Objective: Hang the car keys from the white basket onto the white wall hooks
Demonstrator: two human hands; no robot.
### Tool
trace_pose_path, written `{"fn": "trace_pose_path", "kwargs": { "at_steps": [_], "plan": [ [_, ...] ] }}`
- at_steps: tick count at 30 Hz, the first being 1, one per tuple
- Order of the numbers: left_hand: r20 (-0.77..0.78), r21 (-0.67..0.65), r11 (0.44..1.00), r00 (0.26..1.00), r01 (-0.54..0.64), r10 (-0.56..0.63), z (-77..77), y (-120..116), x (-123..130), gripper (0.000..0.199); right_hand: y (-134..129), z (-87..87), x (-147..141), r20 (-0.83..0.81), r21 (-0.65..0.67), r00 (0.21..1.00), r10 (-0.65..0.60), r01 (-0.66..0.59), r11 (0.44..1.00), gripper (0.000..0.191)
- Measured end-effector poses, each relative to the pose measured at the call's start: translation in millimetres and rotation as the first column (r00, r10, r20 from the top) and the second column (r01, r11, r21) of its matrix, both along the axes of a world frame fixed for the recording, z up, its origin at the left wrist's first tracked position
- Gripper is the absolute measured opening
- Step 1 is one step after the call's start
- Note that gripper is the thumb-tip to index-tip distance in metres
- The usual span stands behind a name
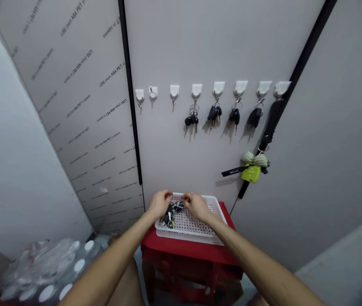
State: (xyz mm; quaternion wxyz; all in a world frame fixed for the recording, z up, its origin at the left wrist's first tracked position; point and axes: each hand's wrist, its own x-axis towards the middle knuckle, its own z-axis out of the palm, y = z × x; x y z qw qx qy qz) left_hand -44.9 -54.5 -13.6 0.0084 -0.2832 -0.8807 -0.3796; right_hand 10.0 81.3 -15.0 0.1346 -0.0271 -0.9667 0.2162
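A white perforated plastic basket [214,208] holds keys at its left side. Both of my hands are over its far left part, fingers curled inward. My left hand [161,204] is closed at the left of a bunch of keys [178,207], which has dark and shiny metal parts. From the other side, my right hand [197,206] pinches at the same bunch. The fingertips are partly hidden. More keys [168,219] lie below my left hand, with a round brass-coloured piece [171,224] among them.
Wall hooks [196,89] run in a row; several hold key rings [234,115]. A black strap [272,123] hangs at the right with a yellow-green key case [251,173]. The basket stands on a red-covered stool [181,247]. Wrapped bottles [78,265] are at lower left.
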Motion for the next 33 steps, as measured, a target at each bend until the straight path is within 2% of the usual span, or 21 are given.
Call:
{"fn": "trace_pose_path", "kwargs": {
  "at_steps": [2, 5, 14, 18, 21, 22, 24, 27, 30, 32, 33],
  "plan": [
    [-0.066, -0.045, 0.999, 0.998, -0.016, 0.013, -13.7, -1, 3, 0.024, 0, -14.7, -1, 0.078, 0.061, 0.996, -0.037, 0.032, 0.998, 0.024],
    [-0.155, -0.099, 0.995, 0.988, -0.026, 0.011, -20.9, 0, 5, 0.024, 0, -20.7, -2, 0.147, 0.125, 0.986, -0.078, 0.06, 0.99, 0.023],
    [-0.229, -0.257, 0.966, 0.972, -0.001, -0.06, -18.9, 0, 7, 0.023, -3, -20.6, -4, 0.146, 0.225, 0.989, 0.008, -0.042, 0.973, 0.025],
    [-0.267, -0.328, 0.941, 0.947, 0.083, -0.177, -15.8, 0, 11, 0.023, -4, -15.1, -1, 0.187, 0.252, 0.979, 0.086, -0.132, 0.959, 0.023],
    [-0.23, -0.363, 0.919, 0.942, 0.151, -0.245, -13.4, 1, 15, 0.02, -4, -5.7, 2, 0.157, 0.226, 0.979, 0.131, -0.165, 0.96, 0.021],
    [-0.203, -0.342, 0.924, 0.947, 0.169, -0.249, -12.4, 1, 16, 0.019, -4, -0.8, 3, 0.138, 0.194, 0.98, 0.145, -0.17, 0.966, 0.021],
    [-0.132, -0.215, 0.953, 0.96, 0.215, -0.247, -8.5, 1, 16, 0.019, -4, 12.9, 2, 0.095, 0.077, 0.981, 0.168, -0.175, 0.982, 0.021],
    [-0.01, 0.106, 0.953, 0.959, 0.283, -0.284, 9.1, 4, 11, 0.023, -3, 43.0, -3, 0.023, -0.186, 0.982, 0.189, -0.181, 0.966, 0.021],
    [0.034, 0.348, 0.904, 0.96, 0.25, -0.278, 46.0, 10, 0, 0.027, -4, 79.8, -9, -0.169, -0.394, 0.977, 0.131, -0.189, 0.9, 0.024],
    [0.023, 0.444, 0.873, 0.972, 0.201, -0.235, 78.0, 14, -8, 0.027, -5, 104.4, -11, -0.357, -0.397, 0.932, 0.066, -0.215, 0.892, 0.027],
    [0.01, 0.485, 0.855, 0.976, 0.186, -0.218, 94.8, 16, -13, 0.027, -6, 116.3, -12, -0.442, -0.352, 0.895, 0.058, -0.232, 0.907, 0.028]
  ]
}}
